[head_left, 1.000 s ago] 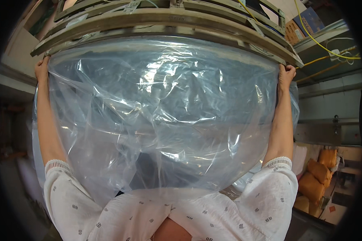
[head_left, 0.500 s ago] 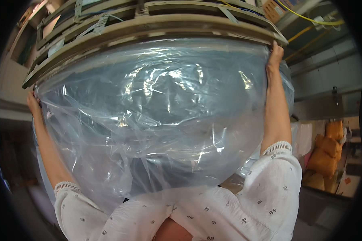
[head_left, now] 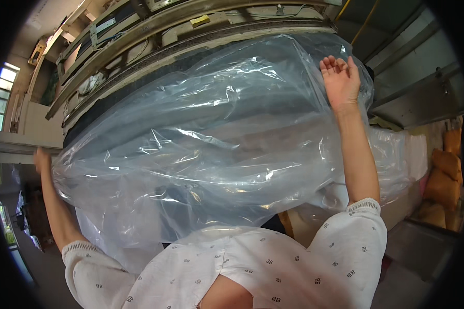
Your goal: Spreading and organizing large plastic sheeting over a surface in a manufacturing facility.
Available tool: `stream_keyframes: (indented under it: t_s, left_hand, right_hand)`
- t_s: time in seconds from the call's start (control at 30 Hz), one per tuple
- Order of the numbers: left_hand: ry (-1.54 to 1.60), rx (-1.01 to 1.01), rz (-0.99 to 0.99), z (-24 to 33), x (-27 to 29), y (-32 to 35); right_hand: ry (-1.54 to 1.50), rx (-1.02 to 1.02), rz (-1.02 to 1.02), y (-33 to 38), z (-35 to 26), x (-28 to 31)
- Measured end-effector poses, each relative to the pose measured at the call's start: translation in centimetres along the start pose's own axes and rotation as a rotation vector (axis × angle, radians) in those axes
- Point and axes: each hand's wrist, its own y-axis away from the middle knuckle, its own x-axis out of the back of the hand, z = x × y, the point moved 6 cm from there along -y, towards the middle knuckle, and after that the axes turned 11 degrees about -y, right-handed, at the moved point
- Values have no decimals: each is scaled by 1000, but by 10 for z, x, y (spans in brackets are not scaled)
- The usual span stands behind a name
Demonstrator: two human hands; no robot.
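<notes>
A large clear plastic sheet [head_left: 227, 134] spreads in wrinkled folds from the machine frame back to my body, with a dark surface showing through it. My right hand [head_left: 341, 82] is raised over its far right part, palm turned up, fingers apart and slightly curled, holding nothing. Out at the left, my left hand [head_left: 42, 159] is beside the sheet's bunched left edge. Motion smears its fingers, so I cannot tell whether they grip the plastic.
Along the far side runs a long machine frame [head_left: 191, 33] with metal rails and wires. A yellow block [head_left: 200, 21] sits on it. More clear plastic [head_left: 392, 154] lies at the right, near orange-brown bundles [head_left: 445, 167]. A grey metal panel [head_left: 423, 98] stands at the far right.
The sheet's far edge has slackened and come away from the frame, uncovering a dark strip. My right hand has let go and turned palm up; my left hand has moved nearer to me.
</notes>
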Motion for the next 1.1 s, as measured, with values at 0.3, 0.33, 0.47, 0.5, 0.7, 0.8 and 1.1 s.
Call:
stream_keyframes:
  t_s: [0.3, 0.33, 0.47, 0.5, 0.7, 0.8, 1.1]
  left_hand:
    - [988, -1053, 279, 409, 299, 255]
    - [1118, -1080, -48, 433, 313, 278]
    - [1872, -1018, -606, 457, 281, 327]
    - [1888, -974, -605, 441, 271, 330]
    - [1466, -688, -569, 262, 165, 279]
    - [1281, -544, -418, 148, 94, 247]
    - [1137, -96, -307, -78, -101, 140]
  right_hand:
    - [215, 113, -84, -2, 12, -6]
    - [281, 154, -72, -6, 13, -2]
    - [1369, 523, -348, -9, 31, -43]
    - [1710, 728, -385, -11, 30, -42]
    - [2248, 912, -267, -9, 26, -20]
    - [2237, 848, -347, 20, 52, -46]
    - [2037, 817, -625, 87, 77, -76]
